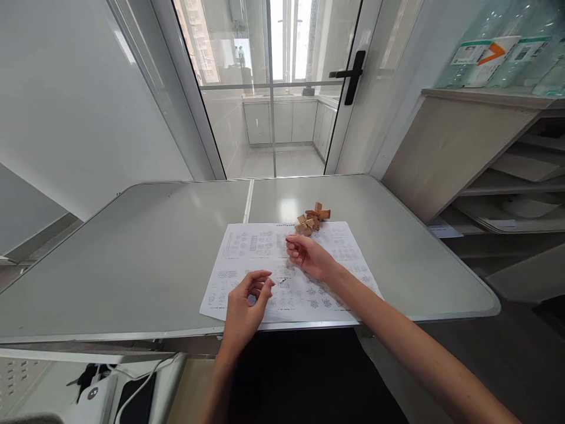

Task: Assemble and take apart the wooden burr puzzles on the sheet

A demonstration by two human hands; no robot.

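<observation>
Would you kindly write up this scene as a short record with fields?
Surface: grey table
Paper: printed sheet lying flat near the table's front edge
Object: wooden puzzle at the sheet's far edge
Left: left hand over the sheet, fingers curled, nothing seen in its grip
Right: right hand over the sheet, just short of the puzzle, nothing seen in its grip
Behind: glass door; shelves to the right

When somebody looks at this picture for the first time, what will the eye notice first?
The eye goes first to the wooden puzzle, a small cluster of interlocked blocks at the far edge of the printed sheet on the grey table. Next come the left hand and right hand, loosely curled above the sheet, apparently holding nothing.
</observation>
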